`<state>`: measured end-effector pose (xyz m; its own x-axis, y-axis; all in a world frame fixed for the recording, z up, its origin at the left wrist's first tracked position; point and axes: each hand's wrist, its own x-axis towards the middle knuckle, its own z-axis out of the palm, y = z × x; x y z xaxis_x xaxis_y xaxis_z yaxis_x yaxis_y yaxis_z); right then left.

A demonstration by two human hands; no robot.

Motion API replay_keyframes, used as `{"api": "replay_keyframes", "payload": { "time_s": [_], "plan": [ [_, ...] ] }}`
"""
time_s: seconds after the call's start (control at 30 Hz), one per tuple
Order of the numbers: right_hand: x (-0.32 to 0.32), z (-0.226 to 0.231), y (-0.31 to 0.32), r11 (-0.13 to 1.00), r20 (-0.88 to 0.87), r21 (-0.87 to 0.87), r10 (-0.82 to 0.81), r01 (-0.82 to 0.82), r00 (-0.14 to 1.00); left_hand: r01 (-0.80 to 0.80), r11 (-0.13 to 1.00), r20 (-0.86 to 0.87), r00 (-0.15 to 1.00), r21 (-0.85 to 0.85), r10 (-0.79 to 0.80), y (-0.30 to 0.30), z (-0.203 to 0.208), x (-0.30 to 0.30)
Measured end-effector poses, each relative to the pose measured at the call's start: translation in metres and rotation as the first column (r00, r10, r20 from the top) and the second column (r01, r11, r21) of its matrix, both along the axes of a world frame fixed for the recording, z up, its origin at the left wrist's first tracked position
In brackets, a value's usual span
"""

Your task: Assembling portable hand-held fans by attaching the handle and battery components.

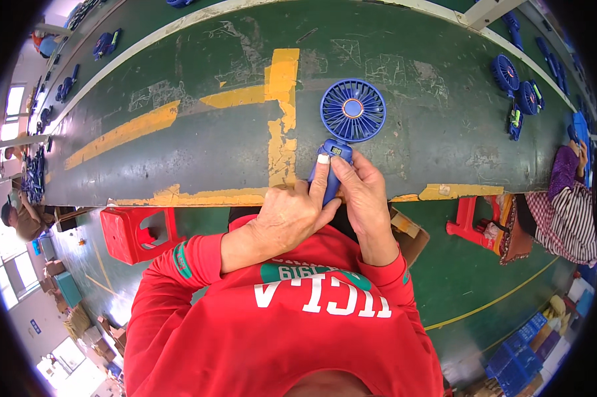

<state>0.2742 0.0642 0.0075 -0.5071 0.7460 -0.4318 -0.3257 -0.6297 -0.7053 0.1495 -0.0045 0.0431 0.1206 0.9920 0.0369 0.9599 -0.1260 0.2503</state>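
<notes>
Over the front edge of the workbench, a blue handheld fan [353,108] is held by its handle, the round grille pointing away from me. A small display is lit on the handle just below the head. My left hand [288,210] has its index finger, white-covered at the tip, laid along the handle beside the display, with its thumb lower down. Around the other side of the handle, my right hand [366,195] is closed, its thumb resting on the front near the display. The fingers behind the handle are partly hidden.
The dark green bench [212,152] bears worn yellow tape. Blue fans [505,73] lie at the far right, and more lie along the left. Red stools [140,233] stand below the bench. At the right edge a person in a striped garment [573,221] sits at the bench.
</notes>
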Motion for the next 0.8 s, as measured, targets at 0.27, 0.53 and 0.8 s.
{"api": "replay_keyframes", "payload": {
  "time_s": [0.27,0.53,0.8],
  "plan": [
    [-0.002,0.004,-0.002,0.994,-0.172,0.031,-0.095,0.101,0.981,-0.054,0.882,0.726,0.544,-0.469,0.42,0.011,-0.007,-0.023],
    [0.002,0.028,-0.009,0.982,-0.183,0.145,-0.092,0.119,0.979,0.048,0.97,0.743,0.652,-0.239,0.15,0.009,0.007,-0.021],
    [0.006,0.029,-0.007,0.988,-0.248,0.057,-0.124,0.142,0.961,0.051,0.989,0.724,0.687,-0.137,0.065,0.008,-0.002,-0.014]
  ]
}}
